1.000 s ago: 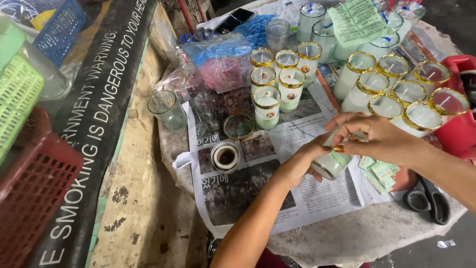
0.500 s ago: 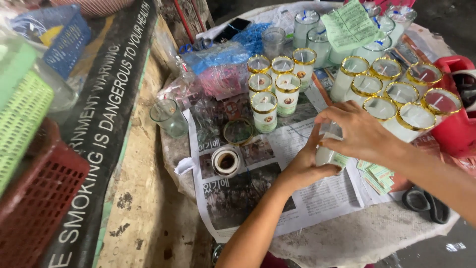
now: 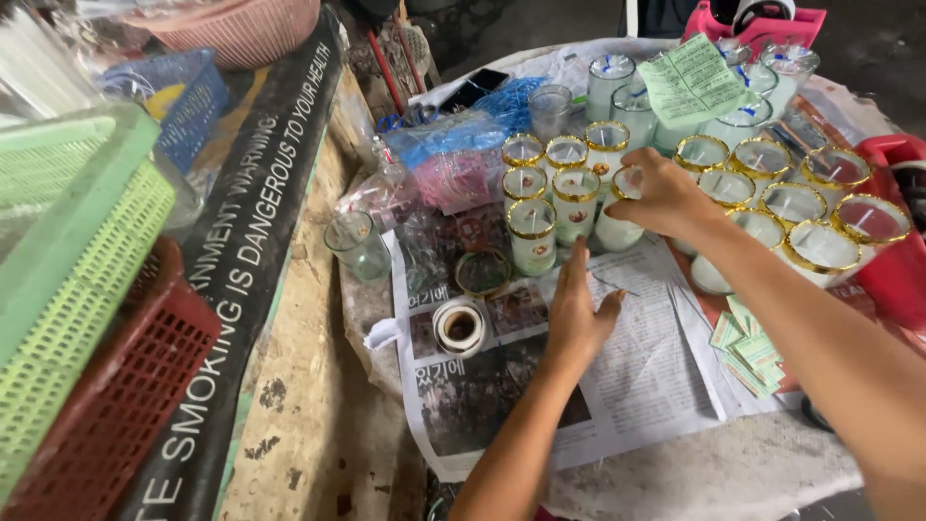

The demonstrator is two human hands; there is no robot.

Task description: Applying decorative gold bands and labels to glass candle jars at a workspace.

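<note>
An empty glass [image 3: 355, 243] stood at the left, and a tape roll [image 3: 460, 326] lay nearer on the newspaper [image 3: 637, 371]. The left hand [image 3: 577, 314] was held flat and open above the paper, fingers stretched far, nothing gripped. The right hand [image 3: 664, 196] was closed around a white candle glass [image 3: 617, 227], set upright just right of the gold-rimmed labelled candles [image 3: 532, 234]. Green labels [image 3: 752, 347] lay near right.

Right hand [image 3: 666, 198] grips a gold-rimmed candle glass [image 3: 617, 217], upright on the newspaper [image 3: 646, 367] beside the labelled candle cluster [image 3: 550, 188]. Left hand [image 3: 579, 309] flat, fingers spread, empty. Tape roll [image 3: 460, 326] nearby on bench [image 3: 714, 473].
</note>
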